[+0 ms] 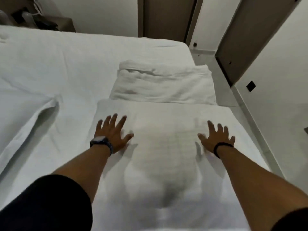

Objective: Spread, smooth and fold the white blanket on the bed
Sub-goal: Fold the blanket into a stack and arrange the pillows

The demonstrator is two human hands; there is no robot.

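The white blanket lies as a folded rectangle on the right half of the bed, its far edge straight and its surface lightly checked. My left hand presses flat on its left side, fingers spread, a dark watch on the wrist. Flat on the blanket's right side rests my right hand, fingers apart, with a black band on the wrist. Neither hand grips the cloth. A shallow crease runs down the blanket's middle toward me.
A second folded white bundle sits just beyond the blanket near the bed's right edge. The bed sheet has wrinkles at the left. A narrow floor strip and brown wardrobe doors lie to the right and behind. Dark clutter stands at the far left.
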